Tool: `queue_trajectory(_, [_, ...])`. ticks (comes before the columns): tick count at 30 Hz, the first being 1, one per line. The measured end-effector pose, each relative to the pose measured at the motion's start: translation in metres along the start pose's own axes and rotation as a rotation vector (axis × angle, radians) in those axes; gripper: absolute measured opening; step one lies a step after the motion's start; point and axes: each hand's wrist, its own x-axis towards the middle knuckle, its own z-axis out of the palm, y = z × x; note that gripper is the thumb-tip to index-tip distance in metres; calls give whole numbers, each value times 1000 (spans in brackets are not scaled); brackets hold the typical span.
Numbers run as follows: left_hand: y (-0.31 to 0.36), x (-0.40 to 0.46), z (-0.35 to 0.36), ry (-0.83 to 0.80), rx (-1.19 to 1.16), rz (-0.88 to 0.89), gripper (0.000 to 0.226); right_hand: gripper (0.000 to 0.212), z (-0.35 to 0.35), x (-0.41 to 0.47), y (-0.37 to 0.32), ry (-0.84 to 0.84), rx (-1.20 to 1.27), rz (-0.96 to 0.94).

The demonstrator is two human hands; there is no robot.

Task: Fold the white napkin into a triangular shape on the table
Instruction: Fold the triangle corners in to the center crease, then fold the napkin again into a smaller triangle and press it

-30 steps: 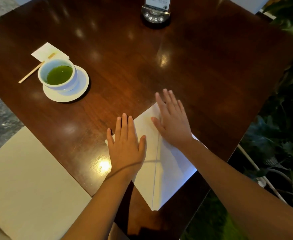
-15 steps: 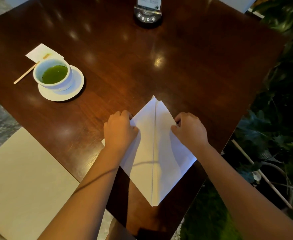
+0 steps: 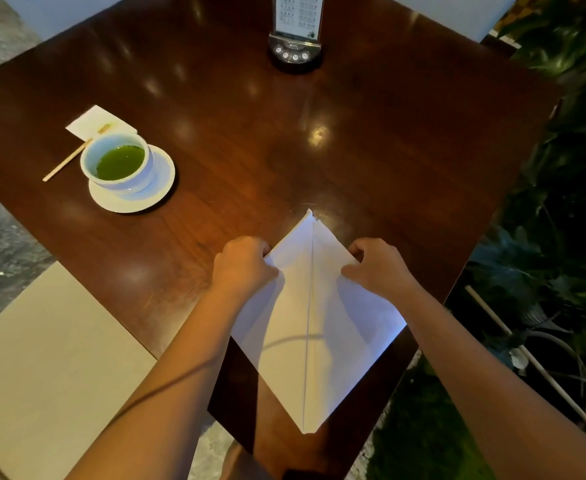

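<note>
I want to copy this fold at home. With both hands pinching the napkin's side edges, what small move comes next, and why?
Probably draw both side corners inward toward the centre crease. The left hand and right hand each grip an edge of the white napkin, which lies as a kite with two flaps already meeting along that crease, so narrowing it looks likely.

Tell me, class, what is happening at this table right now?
A person is folding a white napkin on a dark wooden table. The left hand and the right hand each pinch a side edge of it. The napkin lies as a kite shape with a centre seam, its near tip over the table's edge. Off to the left, a cup of green tea stands on a saucer.
</note>
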Motion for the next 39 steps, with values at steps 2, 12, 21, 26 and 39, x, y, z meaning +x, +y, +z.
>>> queue_trajectory(2, [-2,0,-2,-35,-77,13,15,10,-3,0,0,-13,38,2])
queue_trajectory(12, [-3,10,-31,51,-340,100,10,4,-39,9,-12,11,206,-64])
queue_trajectory(21, [46,-19,-111,865,-366,563,15,3,-123,-18,-62,712,258,-514])
queue_trajectory(26, [17,-40,-61,779,-253,639,19,21,-84,-42,-21,701,-1,-589])
queue_trajectory(39, [23,-2,24,436,122,223,63,51,23,21,-5,368,-340,-424])
